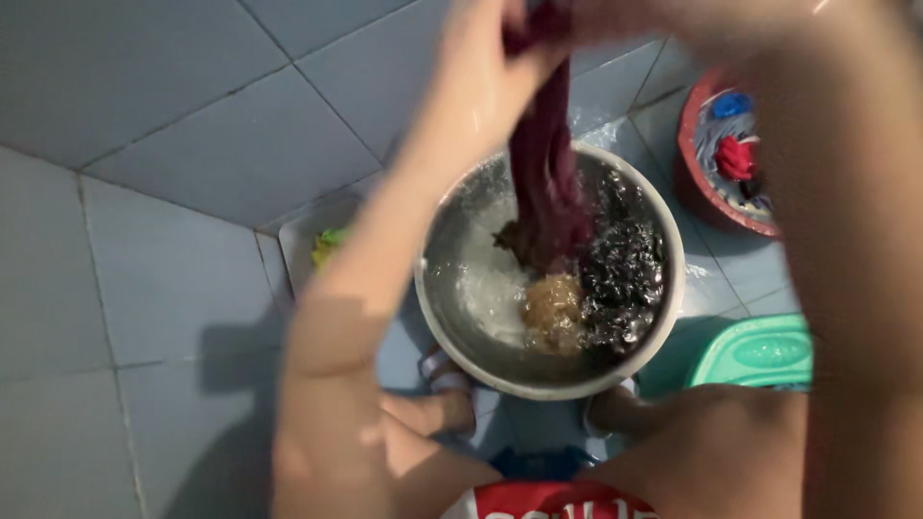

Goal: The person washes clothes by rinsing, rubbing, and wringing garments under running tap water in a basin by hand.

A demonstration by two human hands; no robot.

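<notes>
A round metal basin (663, 231) of soapy water stands on the tiled floor between my feet. A dark maroon cloth (546, 163) hangs from above down into the water. My left hand (486, 72) grips its upper part at the top of the view. My right hand (625, 14) holds the same cloth's top, mostly cut off by the frame edge. In the basin lie a tan bunched cloth (553, 312) and a black wet cloth (625, 274).
A red basin (694, 183) with blue and red laundry stands at the far right. A green plastic container (760, 351) sits near my right knee. A pale tray (293, 245) with a green item (329, 245) lies left of the metal basin. Grey tiled walls surround.
</notes>
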